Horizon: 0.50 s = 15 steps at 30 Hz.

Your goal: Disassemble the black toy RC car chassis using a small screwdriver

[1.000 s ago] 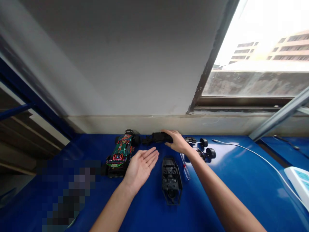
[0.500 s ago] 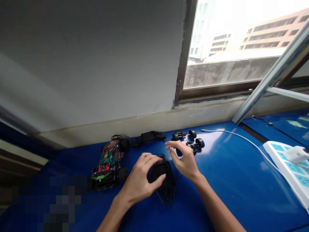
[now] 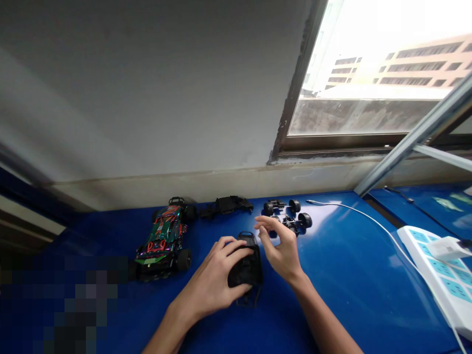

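Observation:
My left hand (image 3: 216, 278) is wrapped over a black toy-car chassis (image 3: 246, 268) lying on the blue table (image 3: 332, 295). Beside the chassis's right edge my right hand (image 3: 280, 246) hovers with fingers spread and slightly curled, holding nothing. A green and red toy racing car (image 3: 162, 241) stands to the left. At the back edge lies a black frame part (image 3: 225, 205). Two black axles with wheels (image 3: 289, 214) lie just beyond my right hand.
A white cable (image 3: 354, 214) runs from the back of the table to a white power strip (image 3: 438, 268) at the right, with a white plug block on it. A grey wall and a window sill close off the back.
My right hand left the black frame part at the back and came beside the chassis. My left hand turned over from palm-up and closed on the chassis. The view swung right.

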Tool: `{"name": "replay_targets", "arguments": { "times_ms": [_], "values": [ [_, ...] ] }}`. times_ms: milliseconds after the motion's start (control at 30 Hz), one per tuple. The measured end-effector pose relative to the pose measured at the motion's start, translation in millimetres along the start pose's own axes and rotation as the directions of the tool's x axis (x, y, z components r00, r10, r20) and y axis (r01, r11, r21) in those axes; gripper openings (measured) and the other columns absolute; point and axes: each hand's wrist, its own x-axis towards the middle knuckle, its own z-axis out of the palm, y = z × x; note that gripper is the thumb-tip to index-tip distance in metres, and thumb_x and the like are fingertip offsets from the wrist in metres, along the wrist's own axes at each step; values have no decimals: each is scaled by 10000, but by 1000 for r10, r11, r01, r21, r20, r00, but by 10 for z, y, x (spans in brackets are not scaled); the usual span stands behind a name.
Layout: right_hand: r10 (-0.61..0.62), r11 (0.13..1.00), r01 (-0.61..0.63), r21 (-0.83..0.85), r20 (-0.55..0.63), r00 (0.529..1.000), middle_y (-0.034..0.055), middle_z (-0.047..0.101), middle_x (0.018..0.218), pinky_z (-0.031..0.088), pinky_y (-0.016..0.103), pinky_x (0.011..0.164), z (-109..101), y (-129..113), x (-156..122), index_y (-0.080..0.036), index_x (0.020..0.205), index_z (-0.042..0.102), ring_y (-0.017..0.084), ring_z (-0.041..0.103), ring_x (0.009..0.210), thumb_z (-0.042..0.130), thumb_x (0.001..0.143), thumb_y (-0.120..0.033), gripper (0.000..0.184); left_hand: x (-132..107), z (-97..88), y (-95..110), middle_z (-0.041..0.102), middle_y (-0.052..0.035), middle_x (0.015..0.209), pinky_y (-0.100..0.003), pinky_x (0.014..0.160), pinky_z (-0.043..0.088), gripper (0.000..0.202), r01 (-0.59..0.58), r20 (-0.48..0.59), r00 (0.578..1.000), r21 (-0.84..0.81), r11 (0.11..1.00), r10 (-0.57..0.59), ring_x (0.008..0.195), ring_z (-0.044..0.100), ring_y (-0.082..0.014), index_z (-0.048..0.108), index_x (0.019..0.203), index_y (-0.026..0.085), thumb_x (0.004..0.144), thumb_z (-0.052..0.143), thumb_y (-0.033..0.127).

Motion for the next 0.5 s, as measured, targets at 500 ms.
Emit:
{"name": "replay_targets", "arguments": {
  "times_ms": [500],
  "values": [
    [332, 720, -510, 470, 412, 849, 136, 749, 1250, 608, 415, 756, 136, 24, -65, -316, 1556, 442, 265, 768, 939, 394, 1054, -651, 605, -41, 42, -153, 554, -110, 1520, -474, 1147, 544, 820, -145, -521, 845, -437, 888, -119, 1415, 571, -335, 466, 1529, 336, 828, 877, 226]
  ]
}}
